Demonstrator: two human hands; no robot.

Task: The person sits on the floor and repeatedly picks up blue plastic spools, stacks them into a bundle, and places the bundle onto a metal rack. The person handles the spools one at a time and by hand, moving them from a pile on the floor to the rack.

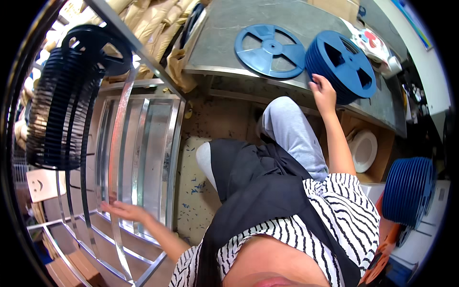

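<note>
My left hand (123, 210) reaches out to the left, its fingers stretched beside a long shiny strip (116, 143). Whether they touch the strip, I cannot tell. Above it, a stack of dark blue reels (62, 110) is mounted on the metal rack, with several strips hanging down from it. My right hand (324, 93) is at the front edge of the workbench, its fingers loosely bent and apart, against or just beside a stack of blue reels (351, 62). Nothing shows in it. To the left of that stack lies a single blue reel (282, 42), flat on the bench.
The grey workbench (215, 36) runs across the far side. A metal frame (174, 162) with slats stands at the left. Under the bench, a cardboard box (382, 146) holds a white roll (364, 150). More blue reels (406, 191) stand at the right. Brown paper packs (155, 28) lie far left.
</note>
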